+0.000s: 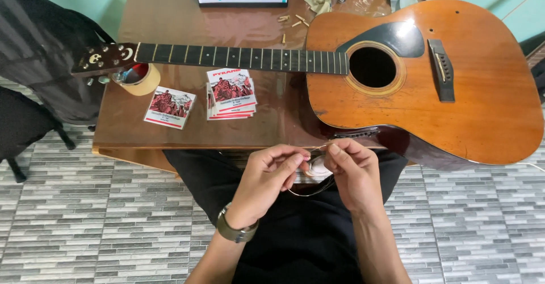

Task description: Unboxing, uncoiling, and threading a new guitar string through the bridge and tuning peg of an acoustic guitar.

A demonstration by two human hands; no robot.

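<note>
Both hands (309, 173) pinched on coiled guitar string (309, 188) (over lap)

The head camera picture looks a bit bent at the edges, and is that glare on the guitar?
In the head view, yes: a bright glare patch sits on the guitar body near its black pickguard, and the table top shines too. The floor tile lines bow near the edges, a wide-lens distortion. The left hand and right hand look sharp, evenly lit.
</note>
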